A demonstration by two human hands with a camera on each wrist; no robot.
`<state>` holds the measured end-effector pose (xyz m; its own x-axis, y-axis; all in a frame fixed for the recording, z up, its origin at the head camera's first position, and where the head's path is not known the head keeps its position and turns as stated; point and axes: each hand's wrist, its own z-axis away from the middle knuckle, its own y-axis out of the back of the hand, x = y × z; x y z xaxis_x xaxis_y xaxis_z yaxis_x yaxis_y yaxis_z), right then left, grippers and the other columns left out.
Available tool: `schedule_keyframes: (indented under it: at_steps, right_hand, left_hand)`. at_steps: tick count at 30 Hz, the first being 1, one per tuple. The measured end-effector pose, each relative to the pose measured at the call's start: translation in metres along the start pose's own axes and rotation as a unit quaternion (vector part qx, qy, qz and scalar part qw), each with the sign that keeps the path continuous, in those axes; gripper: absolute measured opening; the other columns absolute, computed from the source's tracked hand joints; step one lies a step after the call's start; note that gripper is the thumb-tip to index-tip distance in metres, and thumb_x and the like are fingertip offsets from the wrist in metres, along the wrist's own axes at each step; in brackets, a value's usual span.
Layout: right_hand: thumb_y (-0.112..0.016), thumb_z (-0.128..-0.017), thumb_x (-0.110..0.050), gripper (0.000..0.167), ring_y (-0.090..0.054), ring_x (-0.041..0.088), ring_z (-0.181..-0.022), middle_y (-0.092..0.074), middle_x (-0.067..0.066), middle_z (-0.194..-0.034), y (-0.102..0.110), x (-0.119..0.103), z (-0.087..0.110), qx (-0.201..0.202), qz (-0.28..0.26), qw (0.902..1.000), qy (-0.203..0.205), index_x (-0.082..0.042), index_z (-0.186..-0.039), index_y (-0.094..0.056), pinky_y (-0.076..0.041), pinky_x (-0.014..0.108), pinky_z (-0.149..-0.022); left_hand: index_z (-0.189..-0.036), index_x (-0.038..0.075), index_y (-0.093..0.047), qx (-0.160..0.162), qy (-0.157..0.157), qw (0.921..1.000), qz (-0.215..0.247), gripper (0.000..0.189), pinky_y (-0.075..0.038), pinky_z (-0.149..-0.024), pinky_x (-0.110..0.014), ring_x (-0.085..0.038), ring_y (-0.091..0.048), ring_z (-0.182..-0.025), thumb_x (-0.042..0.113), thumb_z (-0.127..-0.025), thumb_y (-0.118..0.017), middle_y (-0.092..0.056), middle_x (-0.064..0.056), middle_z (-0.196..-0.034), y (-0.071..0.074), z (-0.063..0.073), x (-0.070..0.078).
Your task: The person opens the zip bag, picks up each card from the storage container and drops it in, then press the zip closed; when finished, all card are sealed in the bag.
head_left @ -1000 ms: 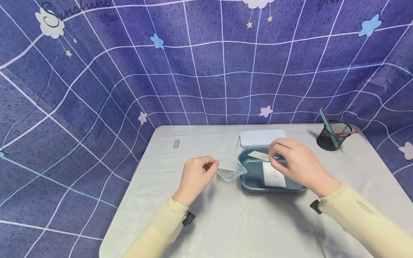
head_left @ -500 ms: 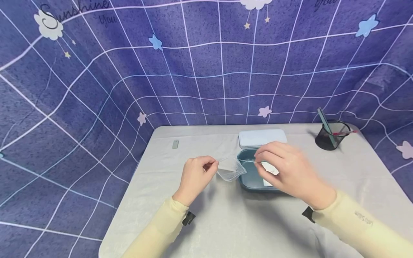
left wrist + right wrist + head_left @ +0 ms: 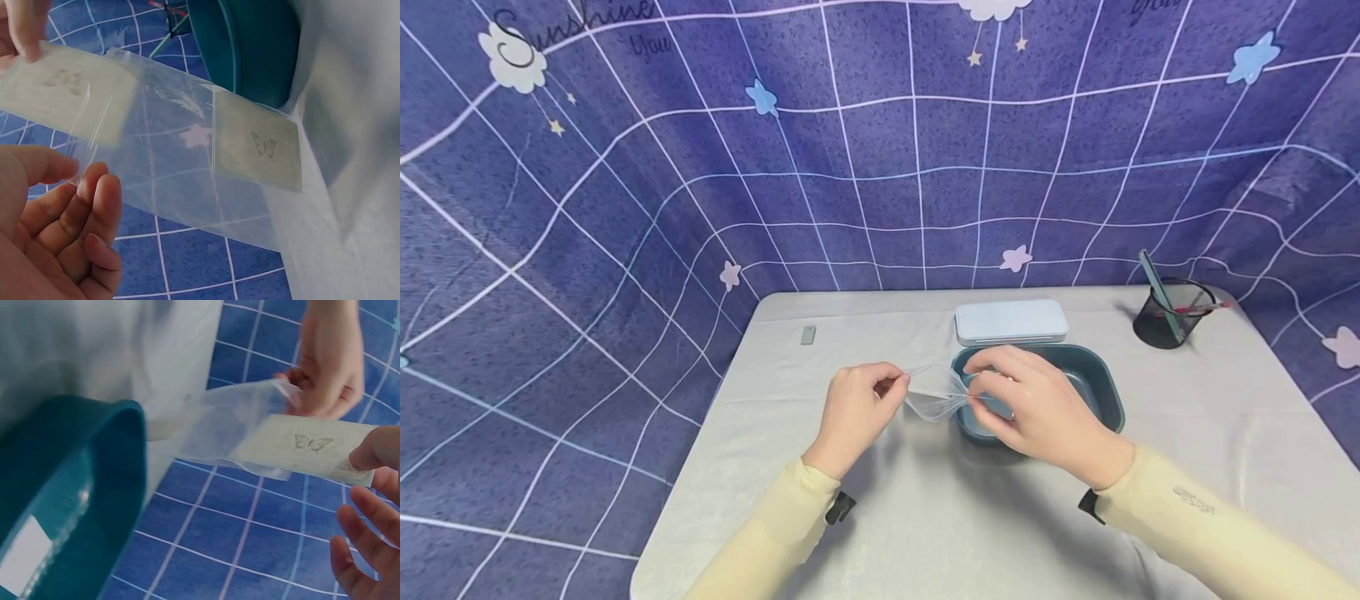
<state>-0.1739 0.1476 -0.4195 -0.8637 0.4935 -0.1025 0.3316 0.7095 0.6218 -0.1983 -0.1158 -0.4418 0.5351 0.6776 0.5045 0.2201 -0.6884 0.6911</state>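
At the middle of the table my left hand (image 3: 856, 412) pinches the open mouth of a clear plastic bag (image 3: 187, 209). One cream card (image 3: 259, 140) with a butterfly print lies at the bottom inside it. Between thumb and fingertips, my right hand (image 3: 1037, 412) holds a second butterfly card (image 3: 306, 445), mostly edge-on in the head view. In both wrist views, the far end of this card is in the bag's mouth. The right hand is over the dark teal tray (image 3: 1108, 404), covering part of it. A white card (image 3: 26, 556) lies in the tray.
Behind the tray lies a pale blue flat case (image 3: 1011, 322). A black mesh pen cup (image 3: 1159, 327) with a green stick and a red pen stands at the back right. A small grey-green block (image 3: 808, 335) lies at the back left.
My right hand has moved left from over the tray with the card, bringing the card's end into the bag's mouth. My left hand has stayed in place, gripping the bag.
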Motion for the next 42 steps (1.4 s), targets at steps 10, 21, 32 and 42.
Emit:
schedule_keyframes:
  at_steps: [10,21,32,42]
  right_hand:
    - [-0.072,-0.084,-0.008,0.009,-0.063,0.027,-0.106,-0.066,0.007,-0.118,-0.025,0.009,0.004,-0.053,0.018,0.9970,-0.054,-0.016,-0.082,-0.068,-0.052,0.045,-0.088]
    - [-0.089,-0.079,-0.010,0.011,-0.064,0.031,-0.113,-0.071,0.010,-0.119,-0.040,0.013,-0.003,-0.116,0.056,0.9870,-0.095,-0.016,-0.084,-0.081,-0.051,0.046,-0.099]
    - [-0.092,-0.077,-0.011,0.013,-0.067,0.029,-0.104,-0.074,0.007,-0.113,-0.047,0.014,-0.008,-0.157,0.064,0.9790,-0.113,-0.018,-0.084,-0.083,-0.055,0.046,-0.088]
    - [-0.089,-0.077,-0.009,0.014,-0.066,0.031,-0.096,-0.074,0.008,-0.109,-0.054,0.012,-0.013,-0.186,0.090,0.9735,-0.098,-0.020,-0.076,-0.080,-0.055,0.049,-0.075]
  left_hand:
    - [-0.084,0.015,-0.080,0.001,-0.011,0.9999,-0.001,0.010,-0.049,-0.060,-0.025,0.000,-0.057,-0.058,0.014,-0.091,-0.073,-0.069,0.012,-0.071,0.000,0.001,0.001]
    - [-0.084,0.015,-0.080,-0.005,-0.011,0.9999,0.003,0.011,-0.050,-0.060,-0.025,-0.001,-0.059,-0.059,0.014,-0.091,-0.073,-0.069,0.012,-0.071,0.001,0.000,0.002]
    - [-0.084,0.014,-0.081,-0.006,-0.014,0.9999,0.001,0.011,-0.051,-0.061,-0.025,-0.001,-0.061,-0.062,0.013,-0.092,-0.073,-0.071,0.011,-0.072,0.001,0.001,0.001]
    - [-0.083,0.015,-0.080,-0.002,-0.020,0.9998,-0.002,0.010,-0.050,-0.060,-0.024,-0.001,-0.059,-0.059,0.013,-0.091,-0.074,-0.069,0.012,-0.070,0.001,0.000,0.002]
